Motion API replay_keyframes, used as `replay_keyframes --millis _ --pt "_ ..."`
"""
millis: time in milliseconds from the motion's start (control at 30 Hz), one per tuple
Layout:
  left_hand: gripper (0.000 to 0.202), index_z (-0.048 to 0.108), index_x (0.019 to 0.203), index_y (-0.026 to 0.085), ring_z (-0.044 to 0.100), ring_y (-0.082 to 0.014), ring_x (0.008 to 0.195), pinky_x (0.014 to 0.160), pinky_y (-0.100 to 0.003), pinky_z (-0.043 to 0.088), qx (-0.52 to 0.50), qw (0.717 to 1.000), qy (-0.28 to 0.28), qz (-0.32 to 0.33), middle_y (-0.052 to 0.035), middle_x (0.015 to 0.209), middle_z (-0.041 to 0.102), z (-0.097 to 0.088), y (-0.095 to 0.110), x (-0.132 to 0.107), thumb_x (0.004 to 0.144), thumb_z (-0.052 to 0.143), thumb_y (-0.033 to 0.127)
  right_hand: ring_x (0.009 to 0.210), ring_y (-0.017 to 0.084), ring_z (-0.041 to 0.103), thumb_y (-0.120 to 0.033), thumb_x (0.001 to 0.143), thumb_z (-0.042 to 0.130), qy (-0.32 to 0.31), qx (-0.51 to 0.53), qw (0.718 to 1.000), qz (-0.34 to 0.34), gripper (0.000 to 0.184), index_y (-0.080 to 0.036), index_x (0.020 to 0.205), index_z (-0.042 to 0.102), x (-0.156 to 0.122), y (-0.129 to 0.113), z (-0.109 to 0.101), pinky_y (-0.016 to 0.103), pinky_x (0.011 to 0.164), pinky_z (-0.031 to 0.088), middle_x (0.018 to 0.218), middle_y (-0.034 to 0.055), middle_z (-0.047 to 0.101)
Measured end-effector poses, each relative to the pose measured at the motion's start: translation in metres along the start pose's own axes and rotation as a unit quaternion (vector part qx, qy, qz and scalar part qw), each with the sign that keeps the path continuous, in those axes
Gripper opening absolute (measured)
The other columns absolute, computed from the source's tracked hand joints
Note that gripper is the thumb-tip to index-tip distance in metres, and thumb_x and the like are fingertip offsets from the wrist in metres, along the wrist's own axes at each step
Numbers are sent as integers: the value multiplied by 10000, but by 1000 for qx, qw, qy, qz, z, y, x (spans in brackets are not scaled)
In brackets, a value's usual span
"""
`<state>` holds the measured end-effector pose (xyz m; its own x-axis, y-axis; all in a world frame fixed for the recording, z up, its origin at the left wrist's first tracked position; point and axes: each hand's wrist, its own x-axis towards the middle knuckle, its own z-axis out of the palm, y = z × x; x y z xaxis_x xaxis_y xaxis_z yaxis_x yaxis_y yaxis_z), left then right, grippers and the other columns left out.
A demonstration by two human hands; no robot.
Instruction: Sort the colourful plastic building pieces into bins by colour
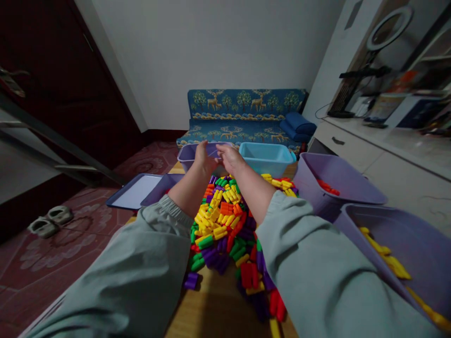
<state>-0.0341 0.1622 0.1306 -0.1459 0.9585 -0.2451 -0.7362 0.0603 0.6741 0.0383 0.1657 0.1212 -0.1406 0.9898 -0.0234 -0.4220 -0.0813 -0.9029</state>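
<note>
My left hand (205,160) and my right hand (229,157) are close together at the near side of a purple bin (187,152) at the far end of the wooden table (211,305). The left thumb points up while its other fingers curl inward, partly hidden. My right fingers are bent toward the left hand. What either hand holds, if anything, I cannot make out. Below my forearms a heap of plastic building pieces (213,217) in yellow, green, red, orange and purple covers the table. Right of my hands stands a light blue bin (266,164).
Purple bins stand at the right, one with red pieces (328,188), a nearer one with yellow pieces (385,253). A tray with a white surface (136,191) lies at the left beside another purple container (160,188). Behind is a blue patterned sofa (243,126); a metal ladder (59,157) stands left.
</note>
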Motion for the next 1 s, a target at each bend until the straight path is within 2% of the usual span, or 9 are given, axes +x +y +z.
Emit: replay_keyframes --millis 133,267,333,400,500,600,700,867,1000 --pt "243 559 1017 142 516 -104 504 480 -189 397 118 992 4 47 4 678 533 -26 -31 -28 819 546 281 777 99 620 -193 777 634 4 10 1000 6 158 -186 901 537 -36 19 -22 212 678 490 903 5 639" --pt "382 620 1074 179 626 -145 784 713 -248 481 180 979 0 92 -30 866 650 -62 -68 -55 695 671 178 913 173 655 -288 790 632 13 -135 990 -37 273 -175 1035 597 -76 32 -63 277 711 520 1056 80 672" --pt "386 639 1103 172 616 -200 1018 906 -328 464 357 915 -12 188 -82 1062 667 -78 -83 -64 718 639 155 907 191 661 -293 786 615 35 -233 969 -79 241 -165 988 642 -93 39 -87 315 758 530 1015 80 693" --pt "429 639 1162 175 546 -250 1181 1031 -402 394 534 806 -30 254 -117 1217 629 -88 -94 -71 736 614 137 887 193 668 -241 764 612 48 -317 940 -120 197 -156 933 668 -106 48 -109 350 837 525 965 78 711" --pt "513 621 1243 210 450 -338 1285 1075 -531 324 719 640 -50 267 -136 1329 570 -93 -102 -79 734 618 141 934 209 666 -186 756 595 70 -413 897 -138 238 -154 976 682 -120 62 -130 383 905 509 1001 92 713" --pt "532 609 1279 222 478 -379 1245 1019 -584 360 798 544 -64 250 -149 1312 580 -91 -103 -85 752 583 148 1064 222 627 -143 747 589 66 -486 857 -158 337 -161 1075 667 -131 72 -137 400 988 469 1119 102 684" --pt "510 655 1219 209 566 -338 1135 956 -495 447 803 526 -110 256 -137 1183 652 -90 -102 -88 735 543 98 1186 226 560 -99 740 568 43 -541 818 -191 444 -158 1176 629 -139 75 -135 406 1078 396 1227 108 638" --pt "570 664 1186 155 632 -216 1013 917 -315 486 712 587 -248 295 -99 1086 687 -97 -107 -96 675 474 -12 1241 238 504 -17 689 504 24 -608 770 -194 613 -118 1291 556 -146 78 -134 409 1105 366 1291 131 595" --pt "499 663 1175 185 636 -207 1015 913 -310 484 685 612 -237 317 -90 1117 674 -102 -94 -110 724 512 36 1250 235 477 -2 680 495 13 -631 750 -197 631 -104 1300 549 -151 73 -133 386 1104 360 1315 127 576"
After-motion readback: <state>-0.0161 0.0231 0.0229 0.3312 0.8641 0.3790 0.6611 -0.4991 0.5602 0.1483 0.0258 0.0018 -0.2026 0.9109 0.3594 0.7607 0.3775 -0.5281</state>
